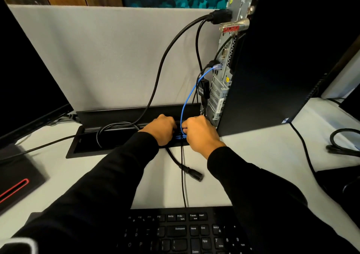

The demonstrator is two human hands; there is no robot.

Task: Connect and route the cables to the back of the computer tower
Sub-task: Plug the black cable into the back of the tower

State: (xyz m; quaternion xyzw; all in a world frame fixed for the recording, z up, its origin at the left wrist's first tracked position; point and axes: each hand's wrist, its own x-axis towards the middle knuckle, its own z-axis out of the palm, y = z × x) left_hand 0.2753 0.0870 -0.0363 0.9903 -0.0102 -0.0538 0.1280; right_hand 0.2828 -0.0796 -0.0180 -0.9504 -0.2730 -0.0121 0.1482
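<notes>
Both your hands sit at the open cable tray point(78, 146) in the desk: your left hand point(162, 130) is curled over black cables inside it, though what it grips you cannot tell, and your right hand point(200, 135) is curled round the blue cable point(187, 100). That cable rises to the back of the computer tower point(282, 59), just beside you, where the thick black power cable point(155, 82) is plugged near the top. A loose black plug point(194, 174) lies on the desk before the keyboard point(185, 232).
</notes>
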